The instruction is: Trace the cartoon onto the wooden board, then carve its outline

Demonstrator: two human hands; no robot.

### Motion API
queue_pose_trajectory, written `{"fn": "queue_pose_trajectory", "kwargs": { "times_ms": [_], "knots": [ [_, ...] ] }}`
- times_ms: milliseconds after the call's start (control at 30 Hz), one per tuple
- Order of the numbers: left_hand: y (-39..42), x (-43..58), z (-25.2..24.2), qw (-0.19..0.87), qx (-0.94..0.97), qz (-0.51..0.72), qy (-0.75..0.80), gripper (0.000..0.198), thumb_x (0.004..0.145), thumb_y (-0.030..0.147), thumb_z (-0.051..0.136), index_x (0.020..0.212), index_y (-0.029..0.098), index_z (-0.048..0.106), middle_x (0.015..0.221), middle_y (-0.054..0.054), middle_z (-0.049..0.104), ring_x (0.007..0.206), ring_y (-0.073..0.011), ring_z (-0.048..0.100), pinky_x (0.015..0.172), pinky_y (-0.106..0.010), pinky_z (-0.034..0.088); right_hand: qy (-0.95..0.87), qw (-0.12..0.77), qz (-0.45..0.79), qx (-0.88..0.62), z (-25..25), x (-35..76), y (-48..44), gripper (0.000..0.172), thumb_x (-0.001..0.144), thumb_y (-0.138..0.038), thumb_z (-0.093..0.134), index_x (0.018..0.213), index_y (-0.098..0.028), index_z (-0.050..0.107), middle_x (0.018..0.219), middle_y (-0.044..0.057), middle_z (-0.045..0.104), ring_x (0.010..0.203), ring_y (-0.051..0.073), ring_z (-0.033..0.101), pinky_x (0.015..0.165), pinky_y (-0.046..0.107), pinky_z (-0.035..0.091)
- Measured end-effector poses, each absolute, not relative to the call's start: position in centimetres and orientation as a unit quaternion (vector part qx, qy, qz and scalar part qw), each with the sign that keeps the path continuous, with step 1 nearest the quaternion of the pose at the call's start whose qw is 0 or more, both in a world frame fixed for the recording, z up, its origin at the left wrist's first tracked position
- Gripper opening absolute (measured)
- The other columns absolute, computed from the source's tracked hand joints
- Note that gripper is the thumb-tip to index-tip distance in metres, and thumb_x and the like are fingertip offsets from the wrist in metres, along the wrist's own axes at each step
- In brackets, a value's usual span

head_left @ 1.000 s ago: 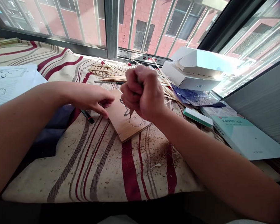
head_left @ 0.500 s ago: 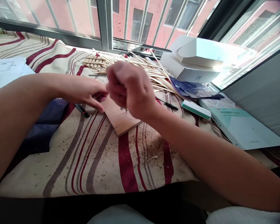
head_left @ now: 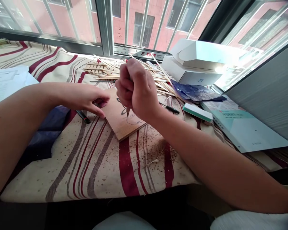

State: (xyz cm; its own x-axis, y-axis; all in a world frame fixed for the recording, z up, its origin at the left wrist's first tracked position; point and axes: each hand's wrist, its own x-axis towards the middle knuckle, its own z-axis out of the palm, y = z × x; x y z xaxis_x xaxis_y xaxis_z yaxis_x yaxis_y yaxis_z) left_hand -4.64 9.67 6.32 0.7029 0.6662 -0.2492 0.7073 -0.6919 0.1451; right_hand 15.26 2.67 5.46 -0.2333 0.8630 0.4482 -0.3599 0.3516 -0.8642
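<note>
A thin wooden board with a dark line drawing on its face lies on the striped cloth. My left hand is at its left edge, fingers curled and thumb along the side, holding it. Above the board, my right hand is closed in a fist around a carving tool. Only the tool's narrow lower end shows, pointing down at the drawn lines; the fist hides its handle. Part of the drawing is behind my right hand. Brown crumbs and a pale curled shaving lie in front of the board.
Many thin wooden sticks are heaped behind the board. To the right are a black pen-like tool, a white-and-green block, a book and a white box. A black-handled cutter and paper sheets lie left.
My right fist has come down slightly and moved a little right, and the tool's tip now shows at the board. My left hand stays at the board's edge. The view has shifted slightly.
</note>
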Motion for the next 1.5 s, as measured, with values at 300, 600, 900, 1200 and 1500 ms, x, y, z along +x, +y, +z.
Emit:
{"fn": "queue_pose_trajectory", "kwargs": {
  "times_ms": [300,600,900,1200,1500],
  "knots": [
    [9.2,-3.8,6.7,0.150,0.907,-0.119,0.376,0.032,0.086,0.046,0.072,0.080,0.025,0.048,0.079,-0.001,0.062,0.073,-0.0181,0.051,0.066,-0.032,0.037,-0.543,0.624,0.521,-0.211,6.7,17.9,3.3,0.062,0.093,-0.075,0.070,0.071,-0.025,0.040,0.064,-0.007,0.033,0.052,0.009,0.031,0.048,0.024,0.032],
    [8.8,-3.4,6.6,0.141,0.910,-0.107,0.375,0.034,0.088,0.046,0.072,0.079,0.025,0.049,0.077,0.000,0.061,0.069,-0.0159,0.049,0.065,-0.031,0.036,-0.488,0.635,0.544,-0.252,5.7,17.2,4.6,0.060,0.092,-0.072,0.074,0.076,-0.026,0.038,0.054,-0.011,0.037,0.041,0.006,0.031,0.040,0.023,0.023],
    [8.0,-2.7,7.0,0.111,0.905,-0.126,0.390,0.041,0.087,0.053,0.075,0.076,0.025,0.048,0.075,-0.001,0.062,0.067,-0.0157,0.049,0.062,-0.032,0.031,-0.457,0.614,0.584,-0.270,5.4,16.9,5.5,0.063,0.095,-0.069,0.073,0.075,-0.027,0.031,0.054,-0.013,0.025,0.041,0.006,0.020,0.040,0.023,0.014],
    [7.6,-2.1,7.1,0.106,0.901,-0.135,0.399,0.045,0.083,0.057,0.079,0.075,0.025,0.050,0.072,0.000,0.062,0.065,-0.0169,0.051,0.064,-0.034,0.029,-0.501,0.578,0.580,-0.279,6.0,16.5,4.9,0.062,0.096,-0.064,0.072,0.068,-0.026,0.034,0.053,-0.011,0.024,0.042,0.007,0.013,0.041,0.026,0.010],
    [8.4,-1.9,6.9,0.125,0.887,-0.130,0.426,0.049,0.080,0.060,0.088,0.076,0.023,0.056,0.068,0.000,0.058,0.076,-0.0202,0.052,0.073,-0.035,0.029,-0.463,0.673,0.498,-0.293,4.7,16.3,4.8,0.061,0.090,-0.060,0.081,0.069,-0.027,0.034,0.055,-0.010,0.026,0.042,0.008,0.021,0.039,0.024,0.017]
  ]
}}
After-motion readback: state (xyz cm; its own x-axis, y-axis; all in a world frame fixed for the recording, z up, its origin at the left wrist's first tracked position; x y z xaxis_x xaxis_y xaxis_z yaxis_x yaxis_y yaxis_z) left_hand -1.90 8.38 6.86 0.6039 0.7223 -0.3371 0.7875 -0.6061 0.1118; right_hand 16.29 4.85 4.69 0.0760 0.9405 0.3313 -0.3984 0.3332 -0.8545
